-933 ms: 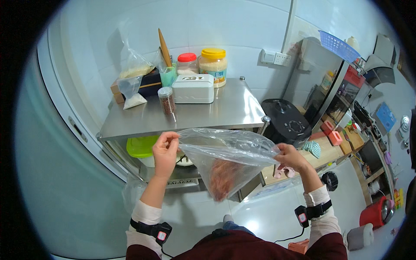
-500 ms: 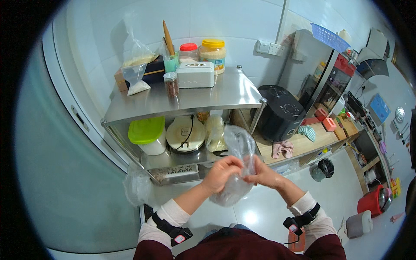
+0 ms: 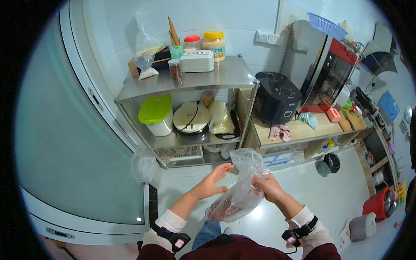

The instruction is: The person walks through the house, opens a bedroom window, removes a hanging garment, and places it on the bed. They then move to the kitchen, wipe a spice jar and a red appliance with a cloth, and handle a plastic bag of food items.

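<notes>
A clear plastic bag (image 3: 240, 195) hangs in front of my body, gathered near its upper part. My right hand (image 3: 269, 187) grips it there, with the loose open end standing up above the fingers. Something reddish-brown shows dimly in the lower part of the bag, too blurred to name. To the left of the bag is my left hand (image 3: 211, 183), its fingers spread and holding nothing. That hand appears apart from the plastic.
A steel shelf rack (image 3: 195, 85) stands ahead, carrying jars, a white box and a green-lidded bin (image 3: 155, 109). Right of it, a black rice cooker (image 3: 277, 99) sits on a wooden counter (image 3: 260, 132). A frosted glass door (image 3: 82, 143) fills the left side.
My left hand has let go of the bag and moved left, its fingers opening. The bag has shifted slightly right and lower in my right hand. The view has moved a little.
</notes>
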The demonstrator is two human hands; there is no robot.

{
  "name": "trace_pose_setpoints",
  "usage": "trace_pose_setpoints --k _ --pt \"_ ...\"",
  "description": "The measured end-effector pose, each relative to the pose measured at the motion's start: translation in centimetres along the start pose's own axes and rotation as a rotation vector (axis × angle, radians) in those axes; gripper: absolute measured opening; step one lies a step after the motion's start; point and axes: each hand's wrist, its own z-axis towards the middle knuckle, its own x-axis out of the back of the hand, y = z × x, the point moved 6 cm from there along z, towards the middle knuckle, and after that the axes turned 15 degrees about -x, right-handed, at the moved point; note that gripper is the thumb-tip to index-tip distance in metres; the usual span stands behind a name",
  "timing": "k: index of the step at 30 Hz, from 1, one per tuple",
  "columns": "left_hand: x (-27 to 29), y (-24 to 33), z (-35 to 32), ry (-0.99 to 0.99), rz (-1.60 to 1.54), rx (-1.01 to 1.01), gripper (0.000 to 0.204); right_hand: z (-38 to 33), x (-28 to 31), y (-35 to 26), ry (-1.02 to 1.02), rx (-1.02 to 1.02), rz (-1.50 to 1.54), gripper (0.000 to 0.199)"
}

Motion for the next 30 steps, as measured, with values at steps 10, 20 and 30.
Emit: trace_pose_setpoints --k 10,20,30 --pt "-9.1 -4.9 -7.0 0.142 -0.655 0.370 0.045 -7.0 -8.0 2.6 -0.320 0.185 -0.433 0.041" --pt "-4.9 0.4 -11.8 0.363 -0.380 -0.151 0.039 -7.4 -7.7 4.7 -0.101 0.503 -0.803 0.098" --pt "-4.6 1.7 -17.0 0.265 0.186 -0.439 0.034 -7.4 -16.5 12.3 -0.531 0.226 -0.519 0.065"
